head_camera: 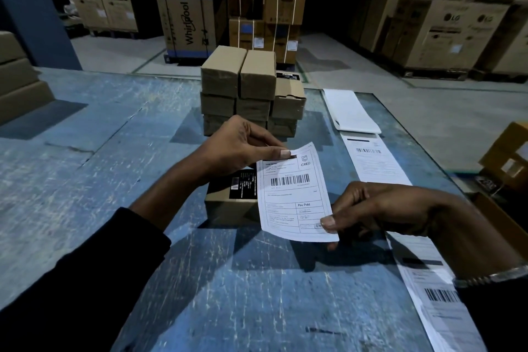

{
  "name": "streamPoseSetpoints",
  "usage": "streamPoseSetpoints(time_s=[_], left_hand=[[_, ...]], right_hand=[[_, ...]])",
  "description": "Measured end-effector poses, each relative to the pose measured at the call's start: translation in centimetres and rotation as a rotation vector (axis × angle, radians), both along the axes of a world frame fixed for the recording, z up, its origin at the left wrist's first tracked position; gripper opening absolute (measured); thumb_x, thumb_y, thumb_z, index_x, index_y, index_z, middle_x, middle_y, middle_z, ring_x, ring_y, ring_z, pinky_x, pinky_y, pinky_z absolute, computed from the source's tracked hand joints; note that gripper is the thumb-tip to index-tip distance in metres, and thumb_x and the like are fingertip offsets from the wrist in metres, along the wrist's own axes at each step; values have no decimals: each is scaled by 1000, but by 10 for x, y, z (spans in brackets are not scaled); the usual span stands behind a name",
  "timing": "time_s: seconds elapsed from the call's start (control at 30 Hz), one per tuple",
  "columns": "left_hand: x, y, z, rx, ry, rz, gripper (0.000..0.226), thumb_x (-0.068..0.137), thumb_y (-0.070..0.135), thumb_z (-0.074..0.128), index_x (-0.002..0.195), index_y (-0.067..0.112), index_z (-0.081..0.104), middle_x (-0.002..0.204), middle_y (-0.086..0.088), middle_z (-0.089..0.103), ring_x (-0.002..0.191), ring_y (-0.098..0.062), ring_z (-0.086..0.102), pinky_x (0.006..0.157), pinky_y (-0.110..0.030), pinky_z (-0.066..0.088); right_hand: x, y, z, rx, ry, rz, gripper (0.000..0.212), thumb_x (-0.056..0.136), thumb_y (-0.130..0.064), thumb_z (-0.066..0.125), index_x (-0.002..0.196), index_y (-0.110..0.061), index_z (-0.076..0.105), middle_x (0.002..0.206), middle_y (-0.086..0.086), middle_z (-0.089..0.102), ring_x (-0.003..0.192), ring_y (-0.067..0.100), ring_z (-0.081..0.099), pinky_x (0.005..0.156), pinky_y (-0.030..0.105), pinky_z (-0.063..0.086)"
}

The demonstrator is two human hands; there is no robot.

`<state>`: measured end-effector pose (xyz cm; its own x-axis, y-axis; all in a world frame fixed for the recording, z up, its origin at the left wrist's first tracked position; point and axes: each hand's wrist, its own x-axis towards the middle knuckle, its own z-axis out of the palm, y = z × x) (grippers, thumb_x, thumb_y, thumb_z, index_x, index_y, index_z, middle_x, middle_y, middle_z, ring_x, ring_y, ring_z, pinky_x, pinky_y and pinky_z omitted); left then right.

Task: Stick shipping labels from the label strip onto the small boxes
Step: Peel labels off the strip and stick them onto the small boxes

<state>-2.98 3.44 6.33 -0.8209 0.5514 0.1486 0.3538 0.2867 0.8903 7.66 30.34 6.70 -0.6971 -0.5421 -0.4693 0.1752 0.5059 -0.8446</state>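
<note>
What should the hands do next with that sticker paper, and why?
Probably lower the label flat onto the small box beneath it. Left hand pinches its top corner, right hand its bottom corner, and it hangs above the box, not yet stuck.

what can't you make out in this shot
Head view:
- Label small print: too small to read; only CRED, Pre-Paid and the barcode show.
- Box under it: right part covered by the label, far edge by the left hand.
- Label strip: middle hidden by the right hand, near end cut off by the frame's bottom edge.
- Stack: bottom row partly behind the left hand.
- Label's back, peeled or not: faces away.
</note>
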Motion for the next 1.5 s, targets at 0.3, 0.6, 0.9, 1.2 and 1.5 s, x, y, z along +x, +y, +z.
streamPoseSetpoints(time_s=[0.3,0.6,0.9,1.2,1.5], left_hand=[[0,1,-4,31,-19,-13,22,89,14,79,108,2,79,98,-7,82,94,-22,79,80,-31,65],[3,3,-6,22,-4,1,20,88,12,81,105,3,80,96,-5,83,92,-19,80,75,-25,63],[1,2,-8,-28,26,11,18,87,15,82,104,7,81,96,-3,83,93,-16,79,82,-31,65],[-1,1,-8,-48,8,58,20,88,21,82,105,13,81,98,2,82,95,-13,78,88,-37,65],[4,-18,19,-255,105,55,48,75,55,77,117,30,74,111,16,75,99,2,71,78,-22,57]], right_hand=[[-2,0,-1,35,2,7,38,92,-40,81,99,-2,85,97,25,70,88,37,46,70,35,35],[-1,-4,3,88,20,4,29,95,-30,76,93,-3,85,64,0,68,55,9,47,55,21,34],[-1,-3,1,87,0,1,30,93,-34,77,90,-5,86,75,9,74,57,10,48,53,21,31],[3,22,12,-14,181,202,42,94,-47,79,75,-10,85,68,23,59,61,32,42,58,28,35],[6,-28,2,-113,1051,-417,25,82,-43,87,79,-18,83,76,-5,79,67,10,71,61,22,51]])
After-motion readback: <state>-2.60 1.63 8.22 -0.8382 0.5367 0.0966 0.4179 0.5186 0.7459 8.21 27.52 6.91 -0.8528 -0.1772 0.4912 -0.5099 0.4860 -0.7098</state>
